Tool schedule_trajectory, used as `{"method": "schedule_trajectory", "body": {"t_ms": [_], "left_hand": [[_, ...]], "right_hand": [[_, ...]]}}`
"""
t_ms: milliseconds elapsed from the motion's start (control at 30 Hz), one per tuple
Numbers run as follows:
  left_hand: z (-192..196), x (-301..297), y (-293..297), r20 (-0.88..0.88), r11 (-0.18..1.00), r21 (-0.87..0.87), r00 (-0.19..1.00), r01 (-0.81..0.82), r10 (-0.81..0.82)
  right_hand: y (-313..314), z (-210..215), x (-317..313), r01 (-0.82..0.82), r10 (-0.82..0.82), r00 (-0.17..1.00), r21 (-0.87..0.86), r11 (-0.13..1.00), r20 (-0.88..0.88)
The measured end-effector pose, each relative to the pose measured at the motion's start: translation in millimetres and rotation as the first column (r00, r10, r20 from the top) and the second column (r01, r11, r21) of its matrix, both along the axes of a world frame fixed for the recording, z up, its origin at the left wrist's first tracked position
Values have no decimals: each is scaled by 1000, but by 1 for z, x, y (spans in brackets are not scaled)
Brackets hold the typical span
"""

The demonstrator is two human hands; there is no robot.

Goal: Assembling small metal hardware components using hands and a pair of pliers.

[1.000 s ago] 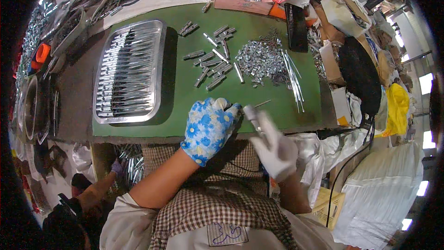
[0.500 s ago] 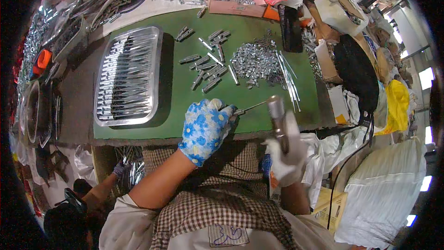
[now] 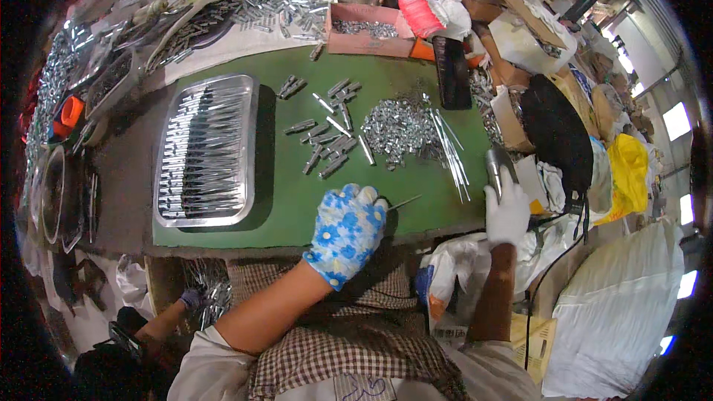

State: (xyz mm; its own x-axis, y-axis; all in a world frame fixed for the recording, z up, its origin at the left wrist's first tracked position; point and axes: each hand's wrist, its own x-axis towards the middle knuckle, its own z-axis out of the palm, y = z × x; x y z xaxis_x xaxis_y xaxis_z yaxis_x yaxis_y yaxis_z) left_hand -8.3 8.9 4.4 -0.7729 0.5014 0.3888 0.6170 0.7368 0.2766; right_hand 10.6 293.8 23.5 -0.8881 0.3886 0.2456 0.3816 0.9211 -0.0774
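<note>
My left hand (image 3: pixel 347 230), in a blue-flowered glove, is closed around a thin metal rod (image 3: pixel 405 202) near the front of the green work surface (image 3: pixel 297 212). The rod's tip sticks out to the right; its other end is hidden by the fingers. Off to the right, my white-gloved right hand (image 3: pixel 509 215) grips a dark, shiny cylindrical tool (image 3: pixel 496 167) at the surface's right edge. Ahead lie a heap of small metal fittings (image 3: pixel 397 130), several loose thin rods (image 3: pixel 451 152) and scattered metal cylinders (image 3: pixel 327 141). A metal tray (image 3: pixel 251 148) at left holds rows of pointed rods.
A pink box (image 3: pixel 371 43) of small parts stands at the far edge, with a black object (image 3: pixel 452 74) right of it. Metal pieces cover the white cloth (image 3: pixel 215 56) behind. A black bag (image 3: pixel 557 126) sits at right. Another person's gloved hand (image 3: pixel 191 298) is at lower left.
My right hand has swung right with the cylindrical tool, away from the rod. My left hand still holds the rod. The whole view has shifted slightly.
</note>
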Motion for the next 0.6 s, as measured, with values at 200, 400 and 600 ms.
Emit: {"method": "schedule_trajectory", "body": {"t_ms": [200,400,600], "left_hand": [[9,2,-15,-29,996,83,999,24,-22],[35,-77,-169,-443,934,-27,842,-355,307],[37,-134,-271,-9,874,-162,886,-459,464]], "right_hand": [[4,-5,-71,-394,351,905,-164,904,-242],[-10,-8,-120,-208,211,975,-56,976,61],[-9,-19,-128,-196,196,980,-17,981,38]]}}
